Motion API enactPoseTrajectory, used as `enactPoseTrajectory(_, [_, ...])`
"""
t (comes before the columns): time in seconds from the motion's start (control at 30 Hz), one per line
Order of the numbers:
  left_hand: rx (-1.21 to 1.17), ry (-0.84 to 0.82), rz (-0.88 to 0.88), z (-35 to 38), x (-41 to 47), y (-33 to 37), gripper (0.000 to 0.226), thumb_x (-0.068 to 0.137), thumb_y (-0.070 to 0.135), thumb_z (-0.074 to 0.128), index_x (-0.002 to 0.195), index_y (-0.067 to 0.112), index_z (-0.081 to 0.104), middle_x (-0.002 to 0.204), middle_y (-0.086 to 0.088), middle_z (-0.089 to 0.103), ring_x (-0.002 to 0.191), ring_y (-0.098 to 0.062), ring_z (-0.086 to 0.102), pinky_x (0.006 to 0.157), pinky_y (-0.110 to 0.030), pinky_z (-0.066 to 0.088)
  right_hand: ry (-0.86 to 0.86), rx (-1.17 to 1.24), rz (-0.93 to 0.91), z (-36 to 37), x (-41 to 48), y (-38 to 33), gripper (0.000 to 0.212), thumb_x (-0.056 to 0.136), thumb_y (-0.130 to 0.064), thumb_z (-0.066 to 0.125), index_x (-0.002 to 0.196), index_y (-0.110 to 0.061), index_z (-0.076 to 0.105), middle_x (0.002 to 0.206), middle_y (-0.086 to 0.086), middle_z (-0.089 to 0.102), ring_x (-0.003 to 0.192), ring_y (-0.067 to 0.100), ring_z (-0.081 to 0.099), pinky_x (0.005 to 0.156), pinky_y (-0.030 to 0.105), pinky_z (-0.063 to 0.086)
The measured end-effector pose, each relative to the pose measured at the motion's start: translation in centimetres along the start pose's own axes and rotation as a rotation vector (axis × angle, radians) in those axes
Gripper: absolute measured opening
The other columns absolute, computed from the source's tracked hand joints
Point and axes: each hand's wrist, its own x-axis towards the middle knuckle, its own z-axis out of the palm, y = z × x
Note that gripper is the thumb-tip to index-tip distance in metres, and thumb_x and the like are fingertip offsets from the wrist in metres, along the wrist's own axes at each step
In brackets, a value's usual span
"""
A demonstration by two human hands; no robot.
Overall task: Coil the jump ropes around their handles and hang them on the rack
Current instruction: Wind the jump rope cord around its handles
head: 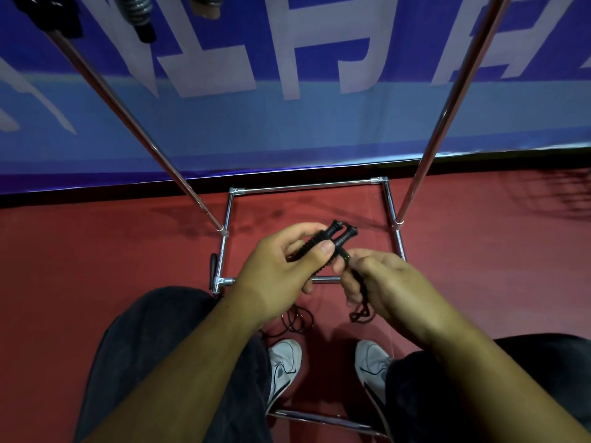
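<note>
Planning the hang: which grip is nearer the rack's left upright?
Left. Left grip holds the handles just right of the left upright; right grip is farther right, pinching the cord.

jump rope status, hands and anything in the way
Left hand grips both black handles together. Right hand pinches the cord at the handles. Slack loops on the floor by the shoes; not yet hung on rack.
</note>
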Motion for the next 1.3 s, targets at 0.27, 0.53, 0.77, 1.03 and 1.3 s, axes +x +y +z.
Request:
enactPoseTrajectory(0.27, [0.037, 0.007, 0.031, 0.1, 0.0, 0.2, 0.022, 0.097, 0.022, 0.07, 0.112, 0.038, 0.069, 0.089, 0.009, 0.076, 0.059, -0.008, 0.06, 0.065, -0.026, 0.054, 0.059, -0.152, -0.025, 0.1, -0.5, -0.5, 0.023, 0.104, -0.013, 0.055, 0.088, -0.005, 0.068, 0.07, 0.016, 0.069, 0.061, 0.032, 0.064, 0.064, 0.044, 0.054])
enactPoseTrajectory(0.53, [0.554, 0.15, 0.158, 0.9, -0.9, 0.7, 0.035, 0.084, 0.049, 0.073, 0.115, 0.054, 0.056, 0.105, 0.034, 0.065, 0.095, 0.006, 0.064, 0.081, -0.031, 0.054, 0.14, -0.06, -0.008, 0.5, -0.4, -0.4, 0.048, 0.106, -0.03, 0.05, 0.059, -0.025, 0.058, 0.056, -0.005, 0.028, 0.048, 0.014, 0.023, 0.053, 0.041, 0.02])
enactPoseTrajectory(0.77, [0.921, 0.284, 0.457, 2.9, -1.5, 0.1, 0.027, 0.087, 0.044, 0.068, 0.109, 0.042, 0.053, 0.101, 0.017, 0.057, 0.084, -0.003, 0.062, 0.055, -0.026, 0.047, 0.282, -0.194, -0.063, 0.8, -0.3, -0.4, 0.061, 0.09, -0.074, 0.05, 0.056, -0.024, 0.06, 0.058, 0.005, 0.028, 0.053, 0.021, 0.028, 0.05, 0.047, 0.032])
enactPoseTrajectory(1.03, [0.172, -0.047, 0.006, 1.9, -0.2, 0.3, 0.039, 0.099, 0.042, 0.063, 0.135, 0.051, 0.049, 0.103, 0.011, 0.073, 0.085, -0.01, 0.074, 0.075, -0.037, 0.057, 0.322, -0.423, -0.181, -0.3, -0.4, 0.0, 0.051, 0.093, -0.06, 0.038, 0.074, -0.016, 0.054, 0.057, -0.005, 0.045, 0.054, 0.014, 0.046, 0.049, 0.031, 0.036])
enactPoseTrajectory(1.3, [-0.055, -0.255, -0.044, 0.7, -0.8, 1.1, 0.043, 0.092, 0.052, 0.052, 0.134, 0.057, 0.053, 0.08, -0.008, 0.067, 0.053, -0.016, 0.057, 0.042, -0.024, 0.043, 0.178, -0.371, -0.271, -0.1, -0.5, -0.4, 0.041, 0.099, -0.045, 0.04, 0.075, -0.017, 0.057, 0.064, -0.004, 0.058, 0.057, 0.007, 0.053, 0.056, 0.017, 0.042])
